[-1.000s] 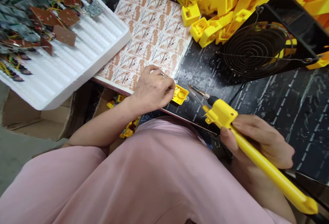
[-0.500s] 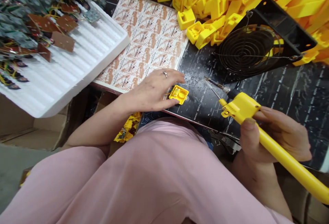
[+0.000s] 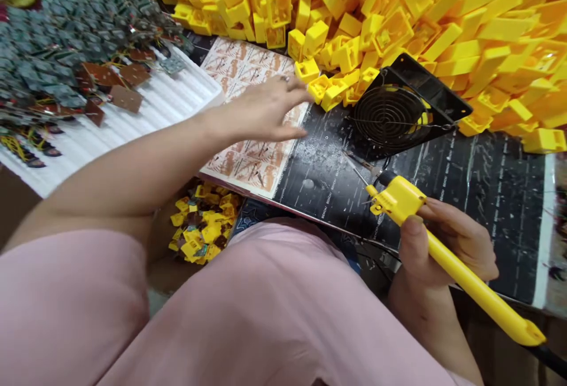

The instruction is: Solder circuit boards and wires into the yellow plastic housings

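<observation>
My right hand (image 3: 452, 244) is wrapped round the handle of a yellow soldering iron (image 3: 403, 197), whose metal tip points up and left over the black work surface. A thin metal tube runs beside the tip. My left hand (image 3: 270, 105) is empty, its fingers apart, above a sheet of printed brown-and-white labels (image 3: 261, 167). Its fingertips are close to the front edge of a heap of yellow plastic housings (image 3: 332, 49). A small black fan with a round wire guard (image 3: 390, 117) stands between the heap and the iron's tip.
At left a white ridged foam tray (image 3: 177, 102) bears many circuit boards (image 3: 88, 37) with wires. Below the table edge, a container holds yellow housings with parts inside (image 3: 206, 223). The black mat (image 3: 482, 214) stretches right, with crumbs near the fan. A cable leaves the iron's rear end.
My left hand has let go of the small yellow housing, which is gone from the table edge, and moved up toward the heap. The view has shifted; my right hand still holds the iron.
</observation>
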### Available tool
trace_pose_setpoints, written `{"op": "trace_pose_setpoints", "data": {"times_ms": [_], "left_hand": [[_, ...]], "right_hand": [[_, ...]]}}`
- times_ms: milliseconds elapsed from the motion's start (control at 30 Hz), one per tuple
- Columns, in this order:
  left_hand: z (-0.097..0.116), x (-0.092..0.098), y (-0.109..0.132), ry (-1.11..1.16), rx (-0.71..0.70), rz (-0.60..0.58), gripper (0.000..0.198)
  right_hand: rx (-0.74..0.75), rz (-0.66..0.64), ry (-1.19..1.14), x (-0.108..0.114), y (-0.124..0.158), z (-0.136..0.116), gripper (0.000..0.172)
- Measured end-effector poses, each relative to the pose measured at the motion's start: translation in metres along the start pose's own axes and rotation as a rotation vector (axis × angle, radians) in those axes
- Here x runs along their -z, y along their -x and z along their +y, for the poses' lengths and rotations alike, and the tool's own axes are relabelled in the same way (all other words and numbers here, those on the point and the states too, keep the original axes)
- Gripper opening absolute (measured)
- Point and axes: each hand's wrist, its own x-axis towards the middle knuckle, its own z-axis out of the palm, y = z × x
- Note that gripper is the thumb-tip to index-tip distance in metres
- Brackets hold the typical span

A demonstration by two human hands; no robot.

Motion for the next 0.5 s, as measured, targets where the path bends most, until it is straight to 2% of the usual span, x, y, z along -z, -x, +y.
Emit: {"op": "trace_pose_setpoints", "data": {"times_ms": [67,133,167,233,267,333,433,500], "left_hand": [[-0.009,-0.03,-0.058,-0.004,0.073,0.033,0.052],[-0.02,-0.056,-0.102,-0.026,0.192,0.051,0.053],[-0.025,-0.065,-0.115,-0.038,0.237,0.064,0.049],[-0.033,-0.074,-0.121,-0.059,0.275,0.086,0.037],[-0.034,-0.073,-0.115,-0.068,0.268,0.083,0.032],[-0.029,-0.062,-0.088,-0.096,0.226,0.026,0.031],[-0.005,-0.038,-0.026,-0.195,0.151,-0.133,0.042],[0.012,-0.026,0.013,-0.229,0.102,-0.154,0.051]], "right_hand": [[-0.021,0.008,-0.014,0.001,0.0,-0.002,0.041],[-0.066,0.003,-0.013,0.004,0.001,-0.002,0.042],[-0.093,-0.003,-0.002,0.006,0.002,-0.002,0.042],[-0.131,-0.02,0.02,0.01,0.004,0.0,0.043],[-0.139,-0.032,0.026,0.011,0.005,0.002,0.044],[-0.129,-0.032,0.015,0.011,0.008,0.007,0.043],[-0.075,0.022,-0.032,0.004,0.01,0.012,0.039],[-0.046,0.06,-0.065,-0.001,0.007,0.009,0.041]]}}
